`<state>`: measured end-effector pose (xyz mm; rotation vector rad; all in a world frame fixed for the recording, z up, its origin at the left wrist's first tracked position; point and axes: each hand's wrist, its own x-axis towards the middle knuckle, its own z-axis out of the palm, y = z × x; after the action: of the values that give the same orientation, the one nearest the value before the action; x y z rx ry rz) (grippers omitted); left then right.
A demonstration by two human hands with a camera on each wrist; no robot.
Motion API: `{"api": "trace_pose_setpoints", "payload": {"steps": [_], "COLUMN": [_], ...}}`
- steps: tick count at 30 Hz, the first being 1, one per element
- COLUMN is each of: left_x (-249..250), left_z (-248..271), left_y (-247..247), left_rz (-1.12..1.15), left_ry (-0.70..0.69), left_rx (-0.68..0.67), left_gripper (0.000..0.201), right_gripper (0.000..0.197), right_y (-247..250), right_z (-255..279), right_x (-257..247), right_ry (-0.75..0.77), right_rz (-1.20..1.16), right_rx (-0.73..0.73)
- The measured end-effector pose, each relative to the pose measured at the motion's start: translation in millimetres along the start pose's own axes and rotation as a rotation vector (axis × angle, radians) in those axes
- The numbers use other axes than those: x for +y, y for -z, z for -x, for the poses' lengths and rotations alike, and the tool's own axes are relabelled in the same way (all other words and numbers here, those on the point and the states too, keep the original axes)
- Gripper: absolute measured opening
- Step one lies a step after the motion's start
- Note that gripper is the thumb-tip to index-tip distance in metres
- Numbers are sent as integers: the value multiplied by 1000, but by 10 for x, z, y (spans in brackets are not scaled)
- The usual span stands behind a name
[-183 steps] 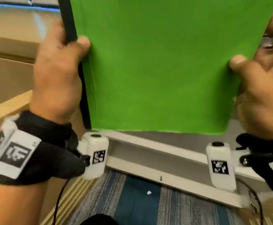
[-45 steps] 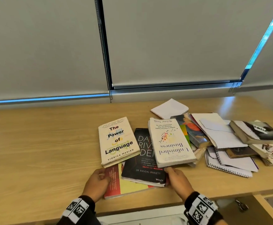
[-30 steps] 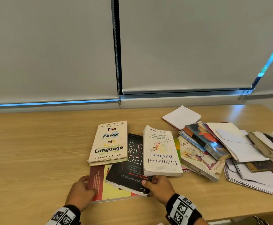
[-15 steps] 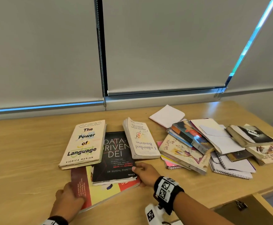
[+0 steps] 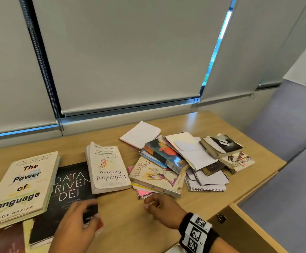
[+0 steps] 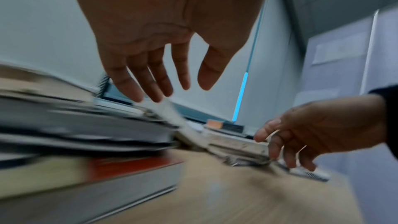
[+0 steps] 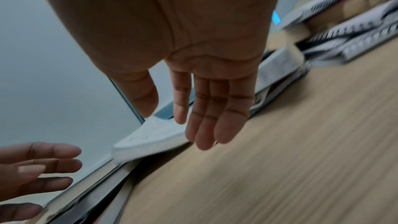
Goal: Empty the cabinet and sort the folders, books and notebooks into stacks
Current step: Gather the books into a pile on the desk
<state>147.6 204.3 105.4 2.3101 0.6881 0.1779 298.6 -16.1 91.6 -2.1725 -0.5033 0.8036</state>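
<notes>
Three books lie side by side on the wooden table: "The Power of Language", the black "Data-Driven DEI" and "Unfinished Business". A red and yellow cover lies under them. My left hand hovers over the black book's near right corner, fingers spread and empty. My right hand floats just above the table, holding nothing. It is next to a pink spiral notebook under an illustrated book.
A loose pile fills the table's right side: a white notepad, a colourful book, envelopes, a spiral notebook and paperbacks. An open cabinet door juts out at lower right. Window blinds back the table.
My left hand left the red cover's edge and moved right over the black book's corner. My right hand let go of that corner and moved right toward the pink notebook.
</notes>
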Motion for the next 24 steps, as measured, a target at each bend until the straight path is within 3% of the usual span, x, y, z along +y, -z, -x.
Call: {"api": "trace_pose_setpoints", "payload": {"steps": [7, 10, 12, 14, 17, 19, 24], "left_x": [960, 1262, 1415, 1557, 1787, 1957, 2425], "left_z": [-430, -548, -611, -639, -666, -701, -796], "left_y": [-714, -953, -1087, -1200, -1354, -1504, -1958], "left_rz": [73, 50, 56, 54, 85, 194, 263], "left_ry": [-228, -285, -288, -291, -287, -236, -170], "left_rx": [-216, -266, -303, -329, -358, -421, -589], "left_gripper": [35, 32, 31, 29, 25, 22, 17], "right_gripper": [8, 15, 22, 24, 13, 6, 16], "right_y": [1183, 1683, 1940, 2112, 2371, 2522, 2558], "right_z": [131, 25, -61, -153, -331, -412, -493], "right_x": [548, 945, 1164, 1324, 1484, 1569, 1734], "right_ry": [-14, -190, -348, -450, -492, -541, -498], "right_rz": [-159, -552, -931, -1098, -1039, -1060, -1188], "right_rx": [465, 690, 675, 657, 760, 734, 651]}}
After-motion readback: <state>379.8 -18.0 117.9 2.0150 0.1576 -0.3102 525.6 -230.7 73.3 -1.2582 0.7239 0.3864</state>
